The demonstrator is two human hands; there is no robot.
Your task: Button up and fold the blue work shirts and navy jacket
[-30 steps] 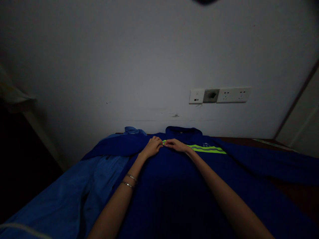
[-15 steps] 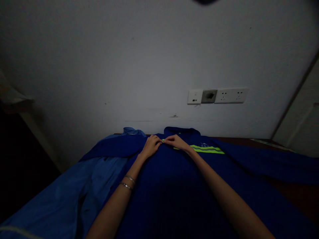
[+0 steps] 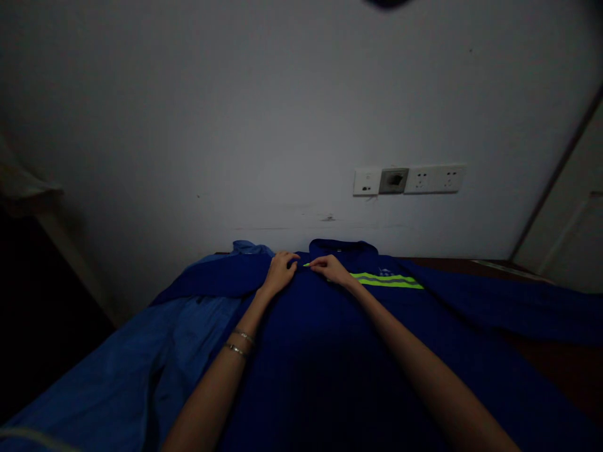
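A dark blue work jacket lies spread out with its collar toward the wall and its sleeves out to both sides. A yellow-green reflective strip with a grey band crosses its chest. My right hand pinches the jacket on the left part of this strip, just below the collar; a small bit of the strip shows at the fingertips. My left hand rests on the jacket a little to the left, its thumb and forefinger parted with nothing visible between them. My forearms cover part of the jacket.
Beneath the left sleeve lies a lighter blue garment. Both lie on a dark reddish-brown surface against a pale wall. Wall sockets sit above the jacket at the right. A pale door or panel stands far right.
My left hand has let go near the strip and shifted slightly left, its thumb and forefinger parting. My right hand keeps its pinch in nearly the same place.
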